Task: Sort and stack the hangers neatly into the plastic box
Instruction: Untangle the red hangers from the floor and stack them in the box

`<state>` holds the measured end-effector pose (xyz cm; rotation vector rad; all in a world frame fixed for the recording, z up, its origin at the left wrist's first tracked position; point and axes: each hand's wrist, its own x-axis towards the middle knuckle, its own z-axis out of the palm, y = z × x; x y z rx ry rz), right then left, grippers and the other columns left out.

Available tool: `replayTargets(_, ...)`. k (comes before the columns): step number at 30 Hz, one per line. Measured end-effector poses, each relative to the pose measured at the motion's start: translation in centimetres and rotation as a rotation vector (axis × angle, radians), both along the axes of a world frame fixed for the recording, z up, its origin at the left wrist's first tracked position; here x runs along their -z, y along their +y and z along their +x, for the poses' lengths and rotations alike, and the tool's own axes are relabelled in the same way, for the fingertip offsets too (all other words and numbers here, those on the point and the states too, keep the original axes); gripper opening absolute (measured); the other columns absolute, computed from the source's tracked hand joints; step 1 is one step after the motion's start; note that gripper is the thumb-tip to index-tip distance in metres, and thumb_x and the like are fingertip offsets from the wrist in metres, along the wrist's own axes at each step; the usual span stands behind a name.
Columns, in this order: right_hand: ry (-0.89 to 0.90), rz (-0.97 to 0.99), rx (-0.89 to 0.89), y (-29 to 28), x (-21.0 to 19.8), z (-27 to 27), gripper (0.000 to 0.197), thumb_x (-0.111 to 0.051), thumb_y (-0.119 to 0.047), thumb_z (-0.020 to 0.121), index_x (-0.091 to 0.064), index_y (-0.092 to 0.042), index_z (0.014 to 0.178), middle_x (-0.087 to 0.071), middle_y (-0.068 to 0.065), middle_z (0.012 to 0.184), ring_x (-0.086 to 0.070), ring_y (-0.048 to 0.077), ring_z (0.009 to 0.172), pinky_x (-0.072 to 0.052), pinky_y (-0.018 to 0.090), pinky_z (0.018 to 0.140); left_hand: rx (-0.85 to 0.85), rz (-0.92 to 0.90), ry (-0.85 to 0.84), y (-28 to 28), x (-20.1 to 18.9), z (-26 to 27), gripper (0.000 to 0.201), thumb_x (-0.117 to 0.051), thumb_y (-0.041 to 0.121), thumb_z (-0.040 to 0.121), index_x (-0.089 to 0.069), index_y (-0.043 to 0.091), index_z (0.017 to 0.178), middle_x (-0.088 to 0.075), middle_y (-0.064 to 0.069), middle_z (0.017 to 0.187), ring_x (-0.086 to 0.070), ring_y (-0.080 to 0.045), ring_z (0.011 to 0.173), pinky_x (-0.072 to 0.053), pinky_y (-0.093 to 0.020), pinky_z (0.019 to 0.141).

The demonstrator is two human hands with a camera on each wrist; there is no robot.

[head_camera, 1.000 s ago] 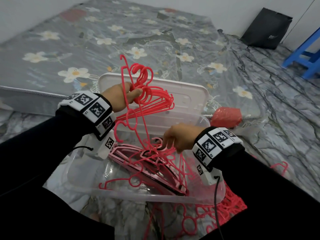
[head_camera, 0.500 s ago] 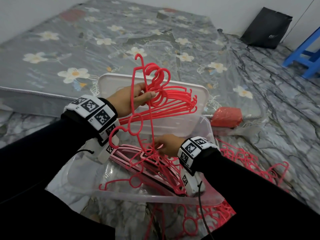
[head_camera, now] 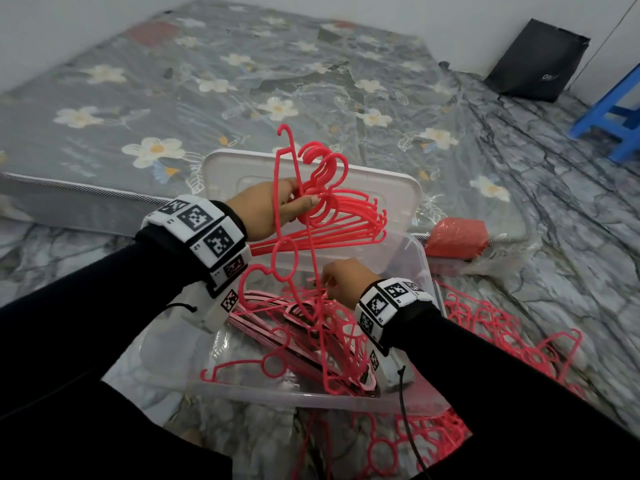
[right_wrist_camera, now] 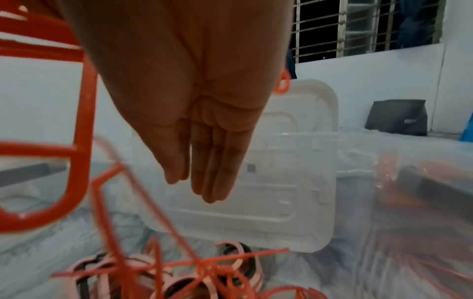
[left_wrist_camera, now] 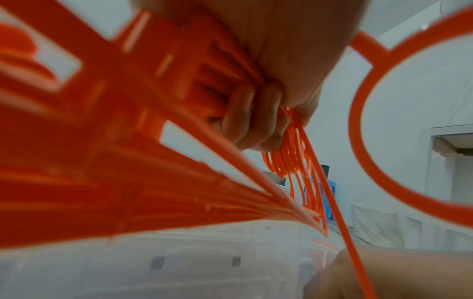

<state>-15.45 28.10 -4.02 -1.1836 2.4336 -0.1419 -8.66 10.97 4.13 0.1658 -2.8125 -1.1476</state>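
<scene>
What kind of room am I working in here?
Most likely a sparsely furnished bedroom in a home, with the work done on the floor. A flower-patterned mattress wrapped in clear plastic lies flat on the floor, a barred window is set in a plain white wall, and a blue plastic stool stands nearby.

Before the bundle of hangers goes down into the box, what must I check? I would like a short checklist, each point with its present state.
1. Left hand grips the red hanger bundle firmly: ok.
2. Bundle aligned, hooks together: not ok, one hanger hangs loose down into the box.
3. Right hand free: ok, fingers straight, holding nothing.
4. Plastic box open, lid off: ok.
5. Hangers in box lie flat: not ok, tangled.
6. Room for bundle: cannot tell.
</scene>
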Motion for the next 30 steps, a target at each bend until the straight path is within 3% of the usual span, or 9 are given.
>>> replayTargets(3,0.093,-0.074,0.033,0.2,-1.8,-0.6,0.019,-0.055,-0.011,0.087,-0.067,-0.008,0.101,-0.068,0.011,0.107,-0.06,0.028,0.103,-0.043,0.028,0.084,-0.071,-0.165,-0.052,-0.8,0.3,0.1,0.036,-0.045,0.047,0.095,-0.058,0.015,0.105,-0.062,0.006,0.083,-0.058,-0.017,0.08,-0.044,-0.031,0.076)
replayTargets(7,0.025,-0.446,-0.016,-0.1,-5.1,0.9,0.012,-0.061,-0.003,0.08,-0.065,-0.008,0.09,-0.066,0.005,0.083,-0.057,0.017,0.072,-0.038,0.021,0.068,-0.163,-0.309,-0.072,-0.9,0.5,0.2,0.044,-0.044,0.046,0.096,-0.06,0.006,0.107,-0.066,-0.012,0.098,-0.06,-0.028,0.091,-0.046,-0.04,0.085)
replayTargets(11,0.097,-0.738,-0.197,-0.7,-8.0,3.4,0.024,-0.061,0.003,0.079,-0.062,-0.005,0.101,-0.059,0.008,0.095,-0.056,0.02,0.076,-0.047,0.029,0.071,-0.162,-0.352,-0.134,-0.9,0.1,0.3,0.036,-0.047,0.036,0.096,-0.057,0.004,0.111,-0.064,-0.015,0.104,-0.059,-0.032,0.096,-0.043,-0.032,0.08)
replayTargets(13,0.241,-0.722,-0.296,-0.9,-9.0,4.3,0.028,-0.06,0.003,0.079,-0.065,-0.005,0.105,-0.058,0.012,0.101,-0.058,0.026,0.082,-0.05,0.036,0.069,-0.115,-0.429,-0.206,-0.6,0.1,0.2,0.027,-0.051,0.022,0.094,-0.054,0.005,0.115,-0.063,-0.016,0.109,-0.059,-0.031,0.099,-0.039,-0.028,0.075)
replayTargets(16,0.395,-0.643,-0.461,-0.8,-9.3,5.0,0.019,-0.063,0.0,0.078,-0.07,-0.005,0.095,-0.06,0.02,0.095,-0.06,0.032,0.073,-0.05,0.036,0.053,-0.068,-0.467,-0.268,0.1,0.3,0.1,0.028,-0.052,0.015,0.091,-0.053,0.006,0.118,-0.063,-0.016,0.111,-0.059,-0.03,0.1,-0.041,-0.028,0.075)
replayTargets(19,0.475,-0.573,-0.538,-0.8,-8.6,5.1,0.013,-0.07,-0.001,0.076,-0.072,-0.007,0.088,-0.059,0.014,0.08,-0.058,0.027,0.065,-0.044,0.03,0.044,-0.044,-0.451,-0.273,0.6,0.5,0.1,0.028,-0.051,0.015,0.093,-0.054,0.007,0.119,-0.063,-0.015,0.112,-0.059,-0.03,0.101,-0.044,-0.032,0.082)
replayTargets(23,0.577,-0.478,-0.562,-0.8,-8.0,4.7,0.011,-0.073,-0.006,0.076,-0.072,-0.009,0.087,-0.058,0.009,0.077,-0.058,0.026,0.066,-0.041,0.029,0.044,-0.01,-0.476,-0.275,0.7,0.6,0.0,0.023,-0.051,0.013,0.092,-0.057,0.005,0.112,-0.063,-0.016,0.11,-0.059,-0.031,0.1,-0.043,-0.032,0.08)
replayTargets(27,0.622,-0.577,-0.502,-0.2,-9.0,4.0,0.015,-0.082,-0.01,0.067,-0.074,-0.013,0.079,-0.06,0.007,0.072,-0.059,0.024,0.059,-0.034,0.022,0.042,-0.043,-0.439,-0.273,0.1,0.6,0.0,0.02,-0.055,0.029,0.089,-0.056,0.01,0.094,-0.064,-0.014,0.101,-0.057,-0.029,0.091,-0.042,-0.032,0.075)
replayTargets(30,0.629,-0.684,-0.438,0.4,-10.0,3.2,0.015,-0.082,-0.013,0.07,-0.076,-0.018,0.083,-0.059,0.007,0.069,-0.057,0.022,0.057,-0.034,0.022,0.04,-0.09,-0.43,-0.263,-0.7,0.7,0.2,0.034,-0.053,0.046,0.089,-0.052,0.012,0.086,-0.058,-0.006,0.085,-0.052,-0.024,0.078,-0.034,-0.03,0.066)
